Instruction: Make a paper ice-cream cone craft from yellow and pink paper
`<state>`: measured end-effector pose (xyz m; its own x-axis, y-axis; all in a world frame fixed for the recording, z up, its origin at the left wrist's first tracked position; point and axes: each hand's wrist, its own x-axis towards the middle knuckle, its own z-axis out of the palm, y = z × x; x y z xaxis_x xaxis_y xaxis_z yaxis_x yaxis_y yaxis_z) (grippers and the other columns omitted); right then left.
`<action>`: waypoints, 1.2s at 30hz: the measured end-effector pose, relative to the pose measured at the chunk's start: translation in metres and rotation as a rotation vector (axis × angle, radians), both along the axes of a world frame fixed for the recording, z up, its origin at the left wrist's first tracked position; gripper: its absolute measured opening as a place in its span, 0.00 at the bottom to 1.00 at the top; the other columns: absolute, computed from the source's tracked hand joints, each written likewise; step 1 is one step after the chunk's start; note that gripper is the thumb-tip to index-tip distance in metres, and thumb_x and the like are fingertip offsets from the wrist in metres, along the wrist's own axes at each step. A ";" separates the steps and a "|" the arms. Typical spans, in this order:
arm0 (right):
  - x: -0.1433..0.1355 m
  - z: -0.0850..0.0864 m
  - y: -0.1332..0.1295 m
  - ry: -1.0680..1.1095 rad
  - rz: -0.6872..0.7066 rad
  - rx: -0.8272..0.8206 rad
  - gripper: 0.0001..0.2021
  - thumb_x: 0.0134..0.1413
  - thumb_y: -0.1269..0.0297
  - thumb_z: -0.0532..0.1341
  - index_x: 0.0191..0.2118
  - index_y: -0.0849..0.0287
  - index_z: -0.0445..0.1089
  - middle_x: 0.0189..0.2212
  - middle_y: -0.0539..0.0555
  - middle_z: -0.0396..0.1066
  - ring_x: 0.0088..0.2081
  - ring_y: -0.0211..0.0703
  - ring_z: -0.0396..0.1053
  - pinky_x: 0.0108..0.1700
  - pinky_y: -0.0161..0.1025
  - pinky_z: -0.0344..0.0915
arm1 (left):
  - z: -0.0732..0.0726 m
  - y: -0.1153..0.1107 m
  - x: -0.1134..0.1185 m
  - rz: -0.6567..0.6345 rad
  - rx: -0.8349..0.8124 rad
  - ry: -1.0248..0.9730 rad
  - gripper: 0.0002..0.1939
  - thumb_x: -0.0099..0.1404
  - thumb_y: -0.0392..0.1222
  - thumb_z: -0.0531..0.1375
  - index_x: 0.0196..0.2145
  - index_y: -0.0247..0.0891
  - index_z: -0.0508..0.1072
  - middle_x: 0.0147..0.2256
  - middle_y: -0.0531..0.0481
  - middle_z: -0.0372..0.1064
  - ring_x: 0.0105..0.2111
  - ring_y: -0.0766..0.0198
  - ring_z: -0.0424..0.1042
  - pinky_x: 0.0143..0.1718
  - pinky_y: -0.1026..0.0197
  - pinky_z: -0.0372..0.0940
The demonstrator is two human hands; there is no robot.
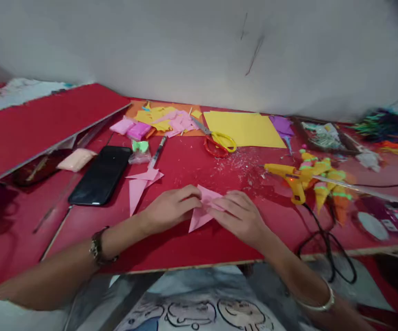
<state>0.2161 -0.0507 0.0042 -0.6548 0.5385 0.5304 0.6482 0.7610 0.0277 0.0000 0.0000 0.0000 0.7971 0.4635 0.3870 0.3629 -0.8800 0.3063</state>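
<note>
At the near edge of a glossy red tabletop (188, 168), a piece of pink paper (199, 219), thin and smooth, with pointed corners and straight edges, lies between two bare hands. To its left, more pink paper cutouts (141, 184) overlap in long triangular points, touching the lower end of a slim, dark-ended tool (158, 151). Beyond these is a flat, shiny black phone (102, 175) with rounded corners, and near it soft, pillow-like packets in pale peach (77, 160), pink and magenta (138, 131). Farther back, ragged yellow and pink scraps (181, 122) are heaped on an orange sheet, beside scissors (219, 143) with one red and one yellow handle loop, whose yellow loop overlaps a broad, flat yellow sheet (247, 128). Whitish crumbs speckle the red surface in front of it. On the right, a hard yellow glue gun (288, 177) lies beside small yellow and orange cones (323, 188); a black cord (330, 239) loops over the table edge. The left hand (176, 206) has its fingers curled, pinching the paper's left side. The right hand (238, 215) lies over the right side, fingers slightly bent and close together, touching the paper; its thumb is hidden, so I cannot tell whether it pinches.
</note>
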 end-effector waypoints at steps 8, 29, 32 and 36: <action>-0.007 -0.020 -0.014 -0.208 0.069 -0.095 0.09 0.56 0.71 0.51 0.38 0.60 0.67 0.37 0.52 0.70 0.42 0.40 0.62 0.47 0.41 0.56 | -0.008 -0.003 -0.008 -0.164 -0.118 0.196 0.26 0.51 0.56 0.58 0.42 0.36 0.67 0.46 0.44 0.63 0.46 0.56 0.61 0.48 0.55 0.55; -0.007 -0.019 0.021 0.104 0.014 -0.704 0.11 0.53 0.60 0.55 0.27 0.60 0.67 0.27 0.52 0.65 0.32 0.37 0.61 0.36 0.34 0.58 | -0.018 -0.039 -0.005 0.182 0.097 0.189 0.10 0.61 0.38 0.52 0.24 0.36 0.67 0.24 0.53 0.65 0.25 0.67 0.62 0.27 0.62 0.49; -0.009 -0.020 0.021 0.056 -0.026 -0.661 0.11 0.53 0.60 0.54 0.25 0.60 0.64 0.26 0.52 0.64 0.32 0.37 0.60 0.35 0.34 0.57 | -0.016 -0.038 -0.003 0.215 0.086 0.206 0.10 0.59 0.37 0.52 0.22 0.36 0.66 0.23 0.53 0.65 0.25 0.66 0.62 0.28 0.61 0.49; -0.012 -0.019 0.021 0.010 -0.075 -0.602 0.12 0.54 0.59 0.54 0.24 0.60 0.61 0.25 0.51 0.62 0.30 0.37 0.58 0.33 0.33 0.55 | -0.014 -0.038 -0.003 0.258 0.008 0.247 0.09 0.58 0.37 0.53 0.21 0.36 0.66 0.21 0.53 0.64 0.24 0.66 0.61 0.28 0.61 0.49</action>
<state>0.2042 -0.0302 -0.0149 -0.5999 0.7904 0.1244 0.6989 0.5933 -0.3994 -0.0030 -0.0378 -0.0135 0.7239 0.6598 0.2015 0.6361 -0.7514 0.1753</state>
